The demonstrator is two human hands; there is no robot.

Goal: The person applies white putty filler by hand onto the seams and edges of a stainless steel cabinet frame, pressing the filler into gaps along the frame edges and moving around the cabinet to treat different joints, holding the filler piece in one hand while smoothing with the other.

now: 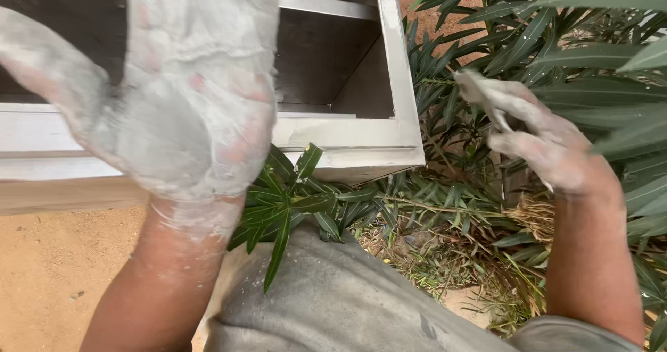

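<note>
Sandy ground (48, 269), white cabinet frame (399, 81). Left hand (180, 109) plaster-coated, spread wide, empty; right hand (535, 133) loosely curled among shrub leaves (597, 53), grip unclear.

Sandy ground (48, 275), orange-brown, bare patch at left
White-framed cabinet (361, 140) sits on it; shrub (445, 206) and dry grass litter at right

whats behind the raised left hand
Behind the left hand stands a white-framed cabinet with a dark interior and a shelf. The hand covers most of its middle, so any contents cannot be seen.
</note>
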